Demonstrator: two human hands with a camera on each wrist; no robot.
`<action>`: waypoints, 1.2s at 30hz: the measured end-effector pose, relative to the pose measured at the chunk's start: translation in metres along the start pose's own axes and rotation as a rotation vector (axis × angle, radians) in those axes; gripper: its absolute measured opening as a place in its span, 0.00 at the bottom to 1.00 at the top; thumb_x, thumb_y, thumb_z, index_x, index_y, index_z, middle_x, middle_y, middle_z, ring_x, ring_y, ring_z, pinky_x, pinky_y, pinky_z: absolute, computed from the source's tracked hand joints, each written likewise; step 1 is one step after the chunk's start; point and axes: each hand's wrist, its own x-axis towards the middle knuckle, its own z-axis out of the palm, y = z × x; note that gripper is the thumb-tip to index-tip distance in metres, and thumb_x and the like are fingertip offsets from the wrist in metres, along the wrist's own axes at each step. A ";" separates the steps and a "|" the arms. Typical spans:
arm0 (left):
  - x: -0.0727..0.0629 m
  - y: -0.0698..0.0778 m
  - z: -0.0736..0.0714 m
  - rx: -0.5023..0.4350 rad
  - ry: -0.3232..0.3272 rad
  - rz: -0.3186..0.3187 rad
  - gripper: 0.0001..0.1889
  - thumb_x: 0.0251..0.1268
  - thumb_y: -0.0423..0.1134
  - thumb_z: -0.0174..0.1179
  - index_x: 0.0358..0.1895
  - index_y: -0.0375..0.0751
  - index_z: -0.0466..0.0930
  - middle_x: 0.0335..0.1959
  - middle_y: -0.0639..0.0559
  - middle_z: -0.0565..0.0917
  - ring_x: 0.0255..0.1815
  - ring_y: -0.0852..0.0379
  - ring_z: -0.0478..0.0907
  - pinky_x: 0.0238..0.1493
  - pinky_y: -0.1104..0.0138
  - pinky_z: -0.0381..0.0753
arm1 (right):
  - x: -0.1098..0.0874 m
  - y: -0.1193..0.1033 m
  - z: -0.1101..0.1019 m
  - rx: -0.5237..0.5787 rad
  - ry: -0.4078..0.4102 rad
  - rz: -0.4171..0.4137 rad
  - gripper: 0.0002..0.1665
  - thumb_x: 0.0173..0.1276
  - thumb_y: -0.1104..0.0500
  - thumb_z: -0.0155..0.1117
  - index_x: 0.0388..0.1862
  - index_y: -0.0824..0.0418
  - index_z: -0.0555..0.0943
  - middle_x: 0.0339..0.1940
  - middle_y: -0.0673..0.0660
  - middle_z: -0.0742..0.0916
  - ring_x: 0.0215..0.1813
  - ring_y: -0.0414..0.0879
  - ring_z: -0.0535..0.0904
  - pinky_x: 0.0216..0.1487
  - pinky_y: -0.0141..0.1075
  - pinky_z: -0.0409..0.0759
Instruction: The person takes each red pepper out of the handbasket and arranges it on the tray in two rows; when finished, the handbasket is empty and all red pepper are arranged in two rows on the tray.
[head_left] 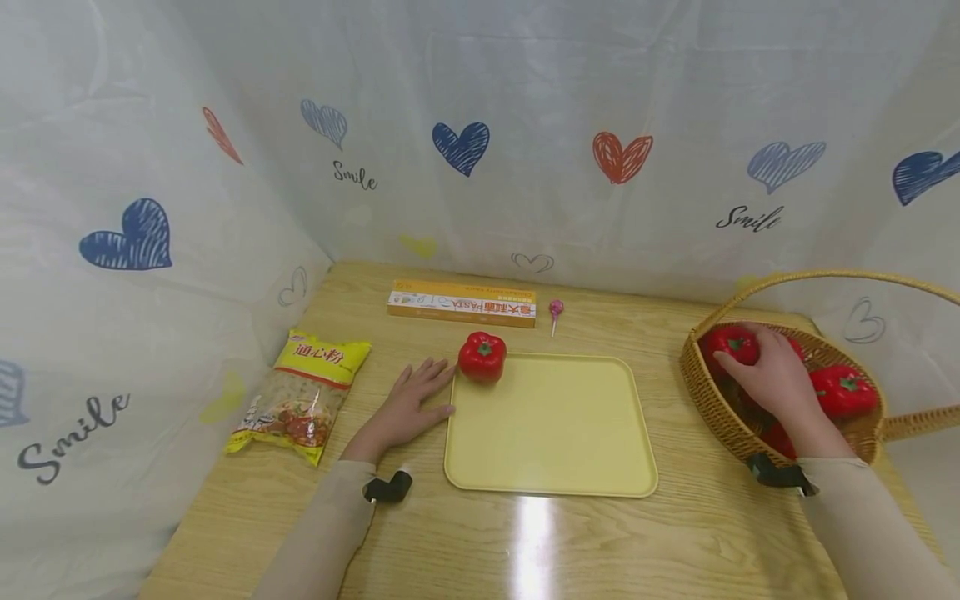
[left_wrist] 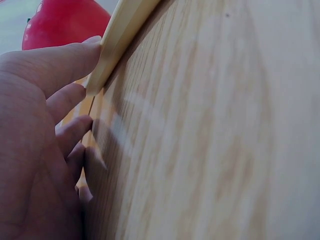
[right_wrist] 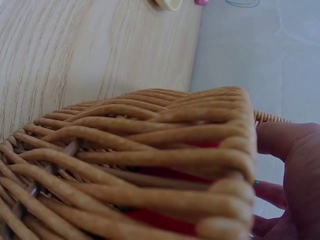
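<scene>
A red bell pepper (head_left: 482, 358) sits on the upper left corner of a pale yellow tray (head_left: 551, 425). My left hand (head_left: 411, 402) lies flat on the table, fingers spread, with thumb and index finger at the tray's left edge. In the left wrist view those fingertips touch the tray's rim (left_wrist: 112, 52). My right hand (head_left: 776, 371) reaches into a wicker basket (head_left: 712, 425) and holds another red bell pepper (head_left: 731, 343) between thumb and fingers. More red peppers (head_left: 843, 390) lie around it. In the right wrist view the basket's wall (right_wrist: 150, 145) hides most of the grip.
A bag of pasta (head_left: 303, 392) lies at the left. Behind the tray are a pasta box (head_left: 462, 303) and a pink lollipop (head_left: 556, 308). The basket's tall handle (head_left: 832, 273) arches over its back. A heart-printed curtain (head_left: 540, 125) borders the table at the back and sides.
</scene>
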 end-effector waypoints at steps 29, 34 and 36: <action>0.000 -0.002 0.001 -0.009 0.000 -0.003 0.37 0.73 0.52 0.60 0.80 0.46 0.60 0.82 0.47 0.57 0.84 0.45 0.44 0.81 0.49 0.29 | 0.002 0.003 0.004 -0.041 -0.023 0.025 0.43 0.73 0.43 0.63 0.74 0.71 0.64 0.65 0.81 0.71 0.64 0.79 0.65 0.60 0.75 0.67; 0.000 -0.001 0.000 -0.012 0.001 -0.009 0.37 0.73 0.51 0.60 0.80 0.47 0.60 0.82 0.47 0.57 0.84 0.46 0.44 0.81 0.49 0.29 | 0.001 0.003 0.004 -0.023 -0.001 0.017 0.43 0.73 0.44 0.63 0.73 0.71 0.65 0.65 0.81 0.71 0.65 0.79 0.63 0.61 0.75 0.65; 0.000 -0.001 0.000 -0.008 0.000 -0.007 0.37 0.73 0.51 0.60 0.80 0.47 0.59 0.82 0.47 0.57 0.84 0.46 0.43 0.81 0.49 0.29 | 0.000 0.002 0.004 -0.019 0.006 0.020 0.42 0.73 0.44 0.63 0.73 0.72 0.65 0.66 0.81 0.70 0.65 0.79 0.63 0.61 0.75 0.65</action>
